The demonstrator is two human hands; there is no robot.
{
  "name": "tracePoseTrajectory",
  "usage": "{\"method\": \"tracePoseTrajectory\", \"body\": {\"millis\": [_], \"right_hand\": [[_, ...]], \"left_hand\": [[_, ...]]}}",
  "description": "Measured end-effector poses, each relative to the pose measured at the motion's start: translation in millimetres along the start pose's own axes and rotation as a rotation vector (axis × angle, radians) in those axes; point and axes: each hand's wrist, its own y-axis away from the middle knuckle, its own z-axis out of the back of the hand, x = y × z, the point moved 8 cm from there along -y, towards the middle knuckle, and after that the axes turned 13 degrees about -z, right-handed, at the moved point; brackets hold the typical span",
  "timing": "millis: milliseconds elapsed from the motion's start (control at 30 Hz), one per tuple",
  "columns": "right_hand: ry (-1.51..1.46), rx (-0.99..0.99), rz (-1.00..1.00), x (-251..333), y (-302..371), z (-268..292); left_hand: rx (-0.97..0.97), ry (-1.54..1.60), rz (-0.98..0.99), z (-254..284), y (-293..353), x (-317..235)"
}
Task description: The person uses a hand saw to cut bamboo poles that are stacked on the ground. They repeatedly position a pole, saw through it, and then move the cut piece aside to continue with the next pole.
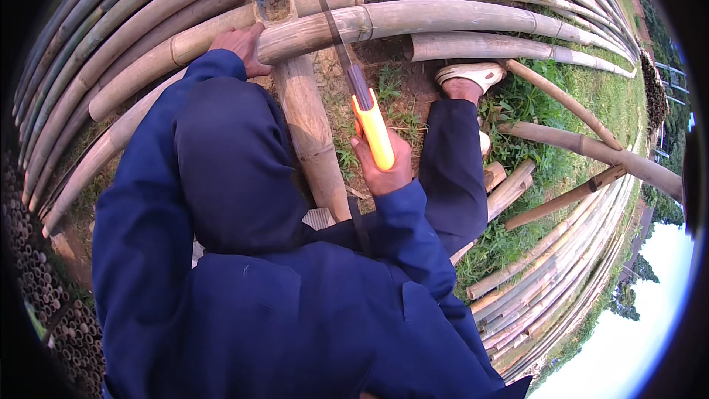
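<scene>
My right hand (385,160) is wrapped round the orange handle of a handsaw (334,29). The saw's long blade points away from me and crosses a thick bamboo pole (421,18) near its cut left end. At that end my left hand (240,48) presses down, thumb by the pole's rim, with its fingers partly hidden. Beneath the pole runs another bamboo length (312,133) pointing toward me, with a notched, hollowed part (273,1) beyond the pole. Whether the blade has entered the bamboo I cannot tell.
Long bamboo poles (111,52) lie in rows at the left and far right. Stacked cut bamboo ends (44,281) show at lower left. My shoe (473,74) rests on grassy ground. Crossed bamboo supports (591,144) stand at the right, above more poles (554,273).
</scene>
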Motion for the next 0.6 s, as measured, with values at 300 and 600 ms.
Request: {"method": "tracePoseTrajectory", "body": {"millis": [300,600], "right_hand": [[0.05,-0.011,-0.087,-11.3,22.0,23.1],[0.006,-0.024,0.015,-18.8,56.8,24.5]], "left_hand": [[-0.046,0.0,0.006,-5.5,-10.4,0.5],[-0.034,0.002,-0.014,-2.7,-3.6,0.5]]}}
